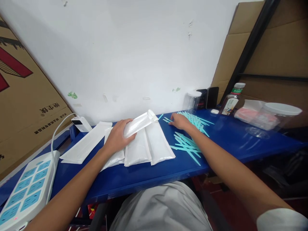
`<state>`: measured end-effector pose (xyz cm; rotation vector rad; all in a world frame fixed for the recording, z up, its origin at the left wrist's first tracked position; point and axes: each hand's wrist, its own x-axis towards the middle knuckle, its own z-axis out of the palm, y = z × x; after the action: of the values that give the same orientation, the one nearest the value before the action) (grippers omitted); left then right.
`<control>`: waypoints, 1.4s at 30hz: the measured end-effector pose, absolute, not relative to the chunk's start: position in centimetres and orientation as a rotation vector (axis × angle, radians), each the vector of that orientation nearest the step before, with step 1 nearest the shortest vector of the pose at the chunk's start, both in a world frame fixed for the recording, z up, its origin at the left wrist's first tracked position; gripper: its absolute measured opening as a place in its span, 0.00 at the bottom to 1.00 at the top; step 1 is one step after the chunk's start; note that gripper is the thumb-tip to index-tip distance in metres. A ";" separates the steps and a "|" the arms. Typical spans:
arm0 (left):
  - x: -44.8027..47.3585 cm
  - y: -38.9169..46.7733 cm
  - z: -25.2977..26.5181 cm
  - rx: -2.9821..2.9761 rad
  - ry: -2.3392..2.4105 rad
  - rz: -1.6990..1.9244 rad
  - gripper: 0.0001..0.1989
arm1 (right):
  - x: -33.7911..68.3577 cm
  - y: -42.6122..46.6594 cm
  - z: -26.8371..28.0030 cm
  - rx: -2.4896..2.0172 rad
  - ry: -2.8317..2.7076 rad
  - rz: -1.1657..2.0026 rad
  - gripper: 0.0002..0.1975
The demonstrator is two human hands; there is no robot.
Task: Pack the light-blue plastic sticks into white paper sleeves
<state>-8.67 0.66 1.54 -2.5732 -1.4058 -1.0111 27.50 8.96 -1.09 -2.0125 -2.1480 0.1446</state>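
Note:
My left hand [119, 136] is closed around a white, translucent pouch [138, 124], its folded end tilted up to the right. Under and beside it on the blue table lie several similar filled white pouches [158, 144]. At the far side of the table my right hand [180, 122] has its fingers bent in a pinch on thin teal sticks [166, 120], whose ends stick out left of the fingertips. Their exact kind is too small to tell. A larger pile of teal sticks [196, 120] lies behind the hand, and another pile [186, 146] lies nearer, partly behind my right forearm.
Flat white sleeves [86, 142] lie at the left, near a white charger [81, 124] and a power strip [29, 186]. On the right stand a bottle [231, 101], a clear jar with a white lid [271, 118] and a smaller jar [193, 101]. A wall [144, 48] closes the back.

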 end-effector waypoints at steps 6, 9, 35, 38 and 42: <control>-8.7 0.7 1.5 -2.615 -1.378 -0.968 0.28 | 28.1 9.3 -1.0 -2.099 -2.152 0.282 0.14; -8.8 0.8 1.4 -2.634 -1.366 -0.927 0.29 | 28.1 9.4 -0.9 -2.068 -2.179 0.347 0.12; -8.9 0.9 1.2 -2.663 -1.400 -0.841 0.29 | 28.0 6.0 2.8 -1.564 -2.336 0.589 0.15; -8.9 1.0 1.1 -2.657 -1.405 -0.843 0.29 | 28.4 4.7 4.5 -1.199 -2.127 1.078 0.19; -8.9 1.0 1.1 -2.644 -1.400 -0.841 0.29 | 27.8 3.7 5.3 -1.171 -2.110 1.219 0.21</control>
<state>-8.87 0.98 1.08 -2.6444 -1.3998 -0.8415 27.84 3.70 5.26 -1.1714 -2.1099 1.2192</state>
